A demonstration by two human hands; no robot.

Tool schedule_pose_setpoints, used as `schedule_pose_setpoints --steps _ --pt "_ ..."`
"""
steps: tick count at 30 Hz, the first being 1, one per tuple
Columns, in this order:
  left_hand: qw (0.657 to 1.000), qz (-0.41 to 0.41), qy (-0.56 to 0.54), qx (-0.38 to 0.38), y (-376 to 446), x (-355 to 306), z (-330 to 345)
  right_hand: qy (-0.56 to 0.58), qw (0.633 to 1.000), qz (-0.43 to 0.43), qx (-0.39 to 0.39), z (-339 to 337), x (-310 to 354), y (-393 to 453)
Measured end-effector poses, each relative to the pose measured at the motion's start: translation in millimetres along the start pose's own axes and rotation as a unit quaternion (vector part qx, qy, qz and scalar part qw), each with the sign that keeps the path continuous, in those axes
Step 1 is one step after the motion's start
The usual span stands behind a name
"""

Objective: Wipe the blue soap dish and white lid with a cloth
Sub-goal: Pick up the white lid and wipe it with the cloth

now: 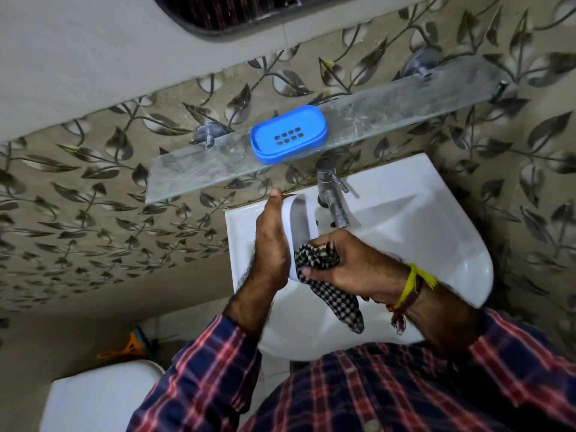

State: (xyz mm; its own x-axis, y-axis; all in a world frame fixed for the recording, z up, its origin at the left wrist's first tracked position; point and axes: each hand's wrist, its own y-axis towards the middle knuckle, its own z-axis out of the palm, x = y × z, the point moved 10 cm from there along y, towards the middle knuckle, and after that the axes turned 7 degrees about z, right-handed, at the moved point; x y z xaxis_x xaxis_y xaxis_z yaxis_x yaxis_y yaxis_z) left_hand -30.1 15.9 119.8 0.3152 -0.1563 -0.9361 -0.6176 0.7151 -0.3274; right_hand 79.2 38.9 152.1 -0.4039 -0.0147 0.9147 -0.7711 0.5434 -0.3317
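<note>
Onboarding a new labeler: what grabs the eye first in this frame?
The bright blue soap dish stands out first, sitting alone on the glass shelf against the leaf-patterned wall. Below it, over the white sink, the left hand holds the white lid on edge while the right hand grips a black-and-white checked cloth against it. A yellow thread band circles the right wrist.

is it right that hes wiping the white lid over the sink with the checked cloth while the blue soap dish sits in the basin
Not quite. The head view shows the blue soap dish on the glass shelf above the sink, not in the basin. The rest holds: the left hand holds the white lid while the right hand wipes with the checked cloth.
</note>
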Motion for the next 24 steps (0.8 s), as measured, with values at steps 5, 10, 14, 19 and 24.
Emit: schedule_pose_setpoints --steps 5,10,14,19,24 --pt "0.995 -0.056 -0.067 -0.037 -4 1 -2 -0.129 0.978 -0.150 -0.068 3 18 -11" --pt "0.998 -0.050 -0.037 -0.001 -2 5 -5 -0.129 0.968 -0.145 -0.162 -9 15 -16" --pt "0.892 0.345 0.277 0.095 -37 -32 -5 0.204 0.970 0.001 -0.136 -36 -11 -11" --pt "0.696 0.539 0.426 0.207 -71 -21 26 0.385 0.918 0.094 -0.008 -17 -14 -8" --pt "0.753 0.527 0.363 0.153 -66 -33 21 0.425 0.902 0.080 0.001 -7 -10 -4"
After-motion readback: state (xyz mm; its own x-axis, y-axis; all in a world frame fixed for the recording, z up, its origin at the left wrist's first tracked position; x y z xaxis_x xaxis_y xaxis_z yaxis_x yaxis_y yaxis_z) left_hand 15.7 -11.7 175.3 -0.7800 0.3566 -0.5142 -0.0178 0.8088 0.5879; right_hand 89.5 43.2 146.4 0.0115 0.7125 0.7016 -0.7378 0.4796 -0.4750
